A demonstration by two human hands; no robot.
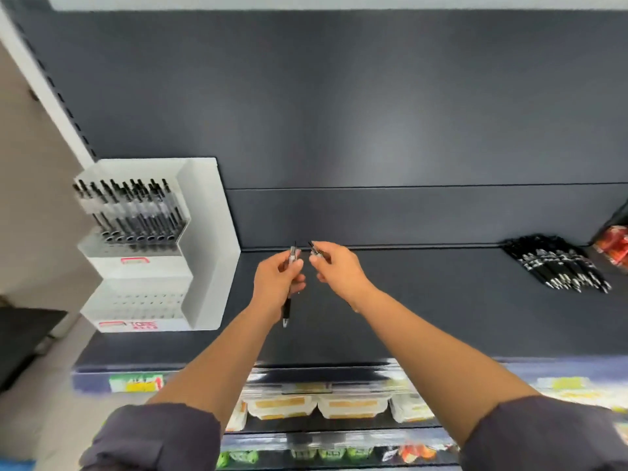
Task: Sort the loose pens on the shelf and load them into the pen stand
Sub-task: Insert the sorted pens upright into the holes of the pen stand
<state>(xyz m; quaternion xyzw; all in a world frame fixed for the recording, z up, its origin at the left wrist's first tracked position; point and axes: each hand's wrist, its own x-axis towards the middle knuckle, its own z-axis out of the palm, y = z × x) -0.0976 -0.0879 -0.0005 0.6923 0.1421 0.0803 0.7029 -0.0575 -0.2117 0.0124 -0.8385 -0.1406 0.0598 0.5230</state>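
My left hand (pixel 277 283) grips a black and clear pen (pixel 287 312) upright over the middle of the dark shelf (pixel 424 317), tip down. Close beside it, my right hand (pixel 334 268) pinches the top of another pen (pixel 314 249), most of it hidden by the fingers. A white tiered pen stand (pixel 204 232) sits at the shelf's left end. Its upper tier holds several black pens (pixel 136 209); its lower tier shows bare holes. A pile of loose black pens (pixel 560 265) lies at the shelf's right.
A red packet (pixel 615 246) sits at the far right edge behind the loose pens. Below the shelf's front edge, lower shelves hold packaged goods (pixel 316 406) and price labels. A beige wall stands left of the stand.
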